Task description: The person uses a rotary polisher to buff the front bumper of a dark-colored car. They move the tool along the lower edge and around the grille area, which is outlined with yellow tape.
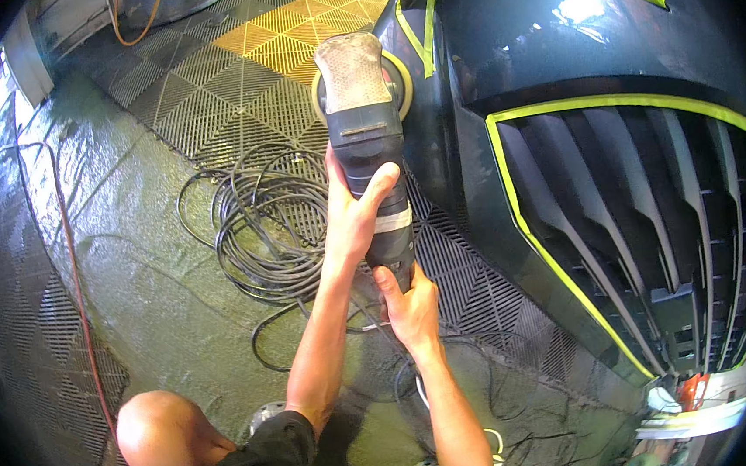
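Note:
A black power polisher (367, 137) with a worn, pale head cover points away from me, its round, yellow-edged pad (405, 83) close against the side of a dark car bumper (499, 56). Whether the pad touches the paint I cannot tell. My left hand (356, 215) wraps around the middle of the body, thumb on top, just behind the head. Lower down, my right hand (412, 310) grips the rear end of the handle. Pale tape (392, 221) bands the body between the two hands.
Yellow-green masking tape (509, 178) borders the black slatted grille (616, 201) at right. Coiled black cable (259, 233) lies on the floor left of the polisher. A reddish hose (72, 248) runs along the far left. Grey and yellow slatted tiles (278, 34) cover the floor ahead.

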Tool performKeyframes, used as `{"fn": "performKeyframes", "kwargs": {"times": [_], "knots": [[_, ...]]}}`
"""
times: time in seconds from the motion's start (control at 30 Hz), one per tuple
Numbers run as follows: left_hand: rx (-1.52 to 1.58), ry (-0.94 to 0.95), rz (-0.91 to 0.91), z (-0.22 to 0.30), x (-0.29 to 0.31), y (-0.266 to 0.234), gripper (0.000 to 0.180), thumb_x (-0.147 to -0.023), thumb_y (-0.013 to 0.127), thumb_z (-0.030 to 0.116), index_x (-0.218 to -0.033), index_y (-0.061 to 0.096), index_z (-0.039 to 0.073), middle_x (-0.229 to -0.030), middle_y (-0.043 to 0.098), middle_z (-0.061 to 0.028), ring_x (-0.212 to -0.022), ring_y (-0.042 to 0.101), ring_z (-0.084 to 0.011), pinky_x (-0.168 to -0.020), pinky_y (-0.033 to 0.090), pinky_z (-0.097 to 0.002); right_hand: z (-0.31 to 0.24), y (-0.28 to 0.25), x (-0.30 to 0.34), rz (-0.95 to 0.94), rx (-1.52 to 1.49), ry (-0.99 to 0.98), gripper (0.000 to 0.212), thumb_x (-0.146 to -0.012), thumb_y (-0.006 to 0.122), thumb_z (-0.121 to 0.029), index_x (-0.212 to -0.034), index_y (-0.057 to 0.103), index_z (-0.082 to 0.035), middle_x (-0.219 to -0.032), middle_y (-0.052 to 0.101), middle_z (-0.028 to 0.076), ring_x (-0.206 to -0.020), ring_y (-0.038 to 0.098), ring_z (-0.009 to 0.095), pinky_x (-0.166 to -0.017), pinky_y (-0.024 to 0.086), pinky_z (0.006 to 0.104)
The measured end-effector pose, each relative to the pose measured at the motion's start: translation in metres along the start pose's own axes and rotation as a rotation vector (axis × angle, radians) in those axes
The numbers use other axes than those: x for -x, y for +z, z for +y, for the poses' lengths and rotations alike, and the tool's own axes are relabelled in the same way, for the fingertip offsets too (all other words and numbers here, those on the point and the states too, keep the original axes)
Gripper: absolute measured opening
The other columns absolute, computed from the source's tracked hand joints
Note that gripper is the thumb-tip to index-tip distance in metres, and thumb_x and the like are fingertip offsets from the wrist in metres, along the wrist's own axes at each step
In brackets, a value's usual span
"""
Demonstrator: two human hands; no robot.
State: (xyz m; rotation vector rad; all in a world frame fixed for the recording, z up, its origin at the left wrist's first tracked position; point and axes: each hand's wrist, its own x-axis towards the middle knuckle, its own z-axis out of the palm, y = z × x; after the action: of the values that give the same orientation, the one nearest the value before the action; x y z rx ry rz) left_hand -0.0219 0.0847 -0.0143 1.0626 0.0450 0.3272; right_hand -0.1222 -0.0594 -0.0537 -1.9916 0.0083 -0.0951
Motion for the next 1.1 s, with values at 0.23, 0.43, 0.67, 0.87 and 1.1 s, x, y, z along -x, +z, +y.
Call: {"fn": "performKeyframes", "kwargs": {"times": [0.23,0.43,0.67,0.87,1.1], "knots": [[0.057,0.047,0.059,0.011,-0.033,0.005,0.082,-0.097,0.085,0.034,-0.159,0.042,0.001,-0.139,0.064,-0.0134,-0.124,0.062,-0.0227,-0.112,0.048,-0.0383,-0.048,0.003,-0.029,-0.051,0.010,-0.007,0.071,-0.099,0.075,-0.067,-0.119,0.074,0.002,-0.078,0.076,0.014,-0.067,0.075,0.025,-0.066,0.058,0.0415],[-0.006,0.096,0.121,0.020,-0.061,0.005,0.069,-0.098,0.083,0.035,-0.151,0.052,0.004,-0.130,0.067,-0.0095,-0.108,0.066,-0.0186,-0.096,0.055,-0.0360,-0.072,0.007,-0.044,-0.113,0.051,0.097,0.076,-0.101,0.068,-0.072,-0.114,0.075,0.002,-0.062,0.066,0.005,-0.059,0.067,0.019,-0.058,0.051,0.0361],[0.214,0.018,0.044,0.034,-0.076,0.018,0.067,-0.098,0.082,0.036,-0.151,0.054,0.006,-0.125,0.069,-0.0082,-0.103,0.068,-0.0178,-0.089,0.058,-0.0347,-0.114,-0.004,-0.050,-0.058,0.216,0.020,0.074,-0.101,0.069,-0.069,-0.122,0.072,0.002,-0.082,0.077,0.020,-0.076,0.079,0.032,-0.070,0.061,0.0444],[0.344,-0.252,0.216,0.059,0.007,0.016,0.087,-0.095,0.087,0.035,-0.163,0.041,0.004,-0.143,0.061,-0.0127,-0.127,0.062,-0.0258,-0.105,0.057,-0.0398,-0.197,-0.057,0.003,-0.363,0.344,0.460,0.070,-0.102,0.068,-0.069,-0.114,0.070,-0.001,-0.072,0.071,0.012,-0.060,0.073,0.023,-0.059,0.058,0.0405],[0.844,-0.567,0.235,0.125,0.131,0.067,0.058,-0.108,0.064,0.043,-0.146,0.043,0.005,-0.113,0.068,-0.0200,-0.091,0.079,-0.0332,-0.080,0.069,-0.0453,-0.350,-0.106,0.079,-0.490,1.021,0.528,0.092,-0.096,0.083,-0.049,-0.159,0.045,0.007,-0.114,0.076,0.033,-0.102,0.080,0.040,-0.088,0.060,0.0458]]}}
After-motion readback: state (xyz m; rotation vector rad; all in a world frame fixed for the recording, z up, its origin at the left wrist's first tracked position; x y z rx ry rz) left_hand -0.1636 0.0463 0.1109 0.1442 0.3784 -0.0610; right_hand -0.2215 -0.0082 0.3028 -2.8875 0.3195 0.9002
